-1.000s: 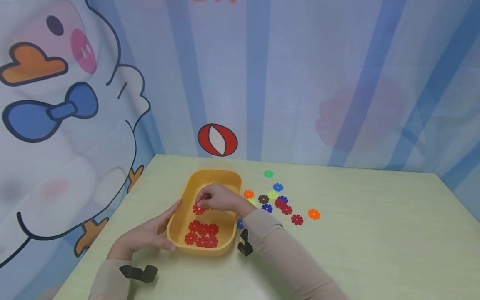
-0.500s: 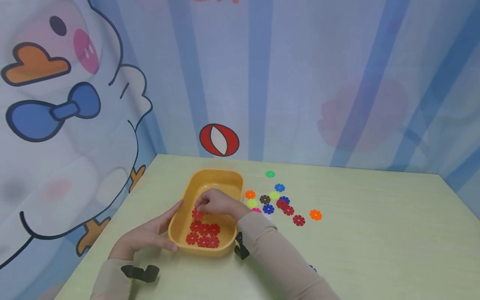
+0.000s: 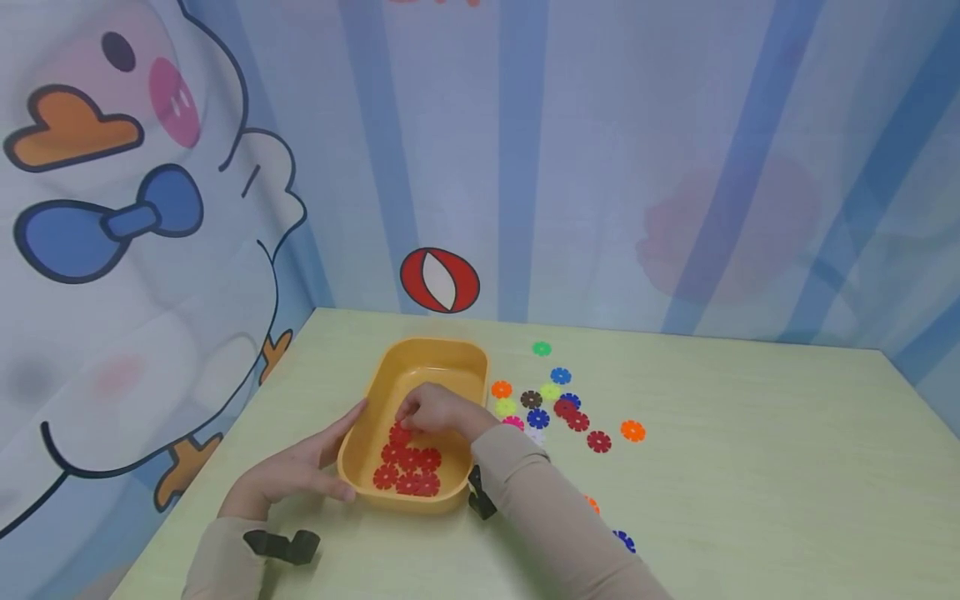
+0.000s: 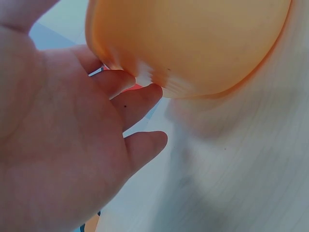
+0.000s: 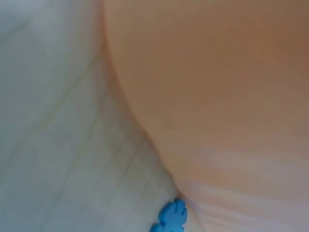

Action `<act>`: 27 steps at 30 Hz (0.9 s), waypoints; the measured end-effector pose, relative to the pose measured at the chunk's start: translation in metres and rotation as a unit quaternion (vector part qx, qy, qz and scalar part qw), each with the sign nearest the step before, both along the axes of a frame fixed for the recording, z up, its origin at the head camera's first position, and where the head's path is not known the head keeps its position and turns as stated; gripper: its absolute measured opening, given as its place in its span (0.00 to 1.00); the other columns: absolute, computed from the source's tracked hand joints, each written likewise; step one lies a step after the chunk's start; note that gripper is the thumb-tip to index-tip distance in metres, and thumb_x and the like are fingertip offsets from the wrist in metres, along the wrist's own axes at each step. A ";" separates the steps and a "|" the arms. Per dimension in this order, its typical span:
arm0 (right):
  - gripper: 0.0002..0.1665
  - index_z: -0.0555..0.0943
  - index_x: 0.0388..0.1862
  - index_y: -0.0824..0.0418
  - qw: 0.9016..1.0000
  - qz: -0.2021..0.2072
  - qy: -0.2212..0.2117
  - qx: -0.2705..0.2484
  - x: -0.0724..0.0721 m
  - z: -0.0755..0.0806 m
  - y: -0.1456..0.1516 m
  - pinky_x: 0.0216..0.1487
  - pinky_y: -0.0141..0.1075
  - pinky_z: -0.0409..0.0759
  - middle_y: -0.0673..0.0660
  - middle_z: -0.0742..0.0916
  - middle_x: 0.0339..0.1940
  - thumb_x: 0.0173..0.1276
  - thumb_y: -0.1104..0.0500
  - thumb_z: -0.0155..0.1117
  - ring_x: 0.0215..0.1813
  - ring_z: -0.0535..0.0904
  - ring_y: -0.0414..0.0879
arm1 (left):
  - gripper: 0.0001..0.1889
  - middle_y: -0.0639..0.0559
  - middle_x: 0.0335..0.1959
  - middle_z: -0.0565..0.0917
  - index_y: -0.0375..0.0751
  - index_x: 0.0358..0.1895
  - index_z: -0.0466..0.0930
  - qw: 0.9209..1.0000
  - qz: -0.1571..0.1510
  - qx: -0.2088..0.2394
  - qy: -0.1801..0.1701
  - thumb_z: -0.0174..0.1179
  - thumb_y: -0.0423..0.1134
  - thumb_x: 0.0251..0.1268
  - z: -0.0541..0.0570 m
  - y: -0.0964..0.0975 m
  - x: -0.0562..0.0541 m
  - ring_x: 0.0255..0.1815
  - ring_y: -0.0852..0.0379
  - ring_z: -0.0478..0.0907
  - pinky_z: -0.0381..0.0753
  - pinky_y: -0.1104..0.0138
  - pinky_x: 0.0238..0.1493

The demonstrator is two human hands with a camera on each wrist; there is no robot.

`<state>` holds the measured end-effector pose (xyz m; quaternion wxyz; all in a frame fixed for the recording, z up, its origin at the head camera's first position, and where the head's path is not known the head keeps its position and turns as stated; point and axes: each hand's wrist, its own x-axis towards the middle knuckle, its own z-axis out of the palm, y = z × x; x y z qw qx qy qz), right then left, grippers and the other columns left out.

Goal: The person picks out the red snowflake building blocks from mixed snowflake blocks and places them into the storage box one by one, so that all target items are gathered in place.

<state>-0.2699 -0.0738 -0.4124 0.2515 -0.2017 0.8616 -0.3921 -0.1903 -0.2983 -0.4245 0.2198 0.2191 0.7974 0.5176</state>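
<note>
In the head view, my right hand reaches into a yellow plastic tray and pinches a red snowflake disc low over its floor. Several more red snowflake discs lie flat together at the near end inside. My left hand rests against the tray's left side, thumb by the near corner. The left wrist view has those extended fingers touching the outer wall. In the right wrist view the tray side fills most of the frame, and my right fingers are out of sight.
Loose snowflake discs in several colours lie right of the tray, among them green, brown and orange. A dark blue disc lies near the right forearm. A printed curtain hangs behind the table.
My right hand has moved slightly nearer inside the tray, bringing the red snowflake disc close to the red group. My left hand stays against the tray.
</note>
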 end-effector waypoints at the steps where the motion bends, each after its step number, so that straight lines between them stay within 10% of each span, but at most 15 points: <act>1: 0.05 0.84 0.39 0.60 1.000 -0.001 -0.002 0.001 0.000 0.000 0.000 0.39 0.31 0.80 0.52 0.83 0.31 0.68 0.62 0.63 0.35 0.77 0.44 | 0.59 0.40 0.79 0.35 0.47 0.78 0.32 1.000 0.000 0.000 0.000 0.71 0.41 0.54 0.000 0.000 0.000 0.77 0.34 0.33 0.45 0.37 0.71; 16: 0.08 0.85 0.42 0.60 1.000 0.002 0.007 0.011 0.000 0.001 0.001 0.41 0.30 0.80 0.51 0.84 0.33 0.66 0.60 0.66 0.35 0.78 0.44 | 0.59 0.40 0.79 0.34 0.45 0.78 0.32 1.000 0.001 0.002 -0.004 0.71 0.41 0.54 0.001 0.000 0.001 0.77 0.34 0.32 0.43 0.37 0.71; 27: 0.16 0.82 0.51 0.63 0.994 0.079 0.075 -0.019 -0.007 0.022 0.028 0.37 0.29 0.79 0.51 0.84 0.35 0.67 0.56 0.65 0.36 0.79 0.44 | 0.59 0.40 0.79 0.33 0.45 0.78 0.31 1.000 -0.006 0.002 0.005 0.71 0.42 0.54 0.000 0.000 0.000 0.77 0.34 0.33 0.45 0.38 0.71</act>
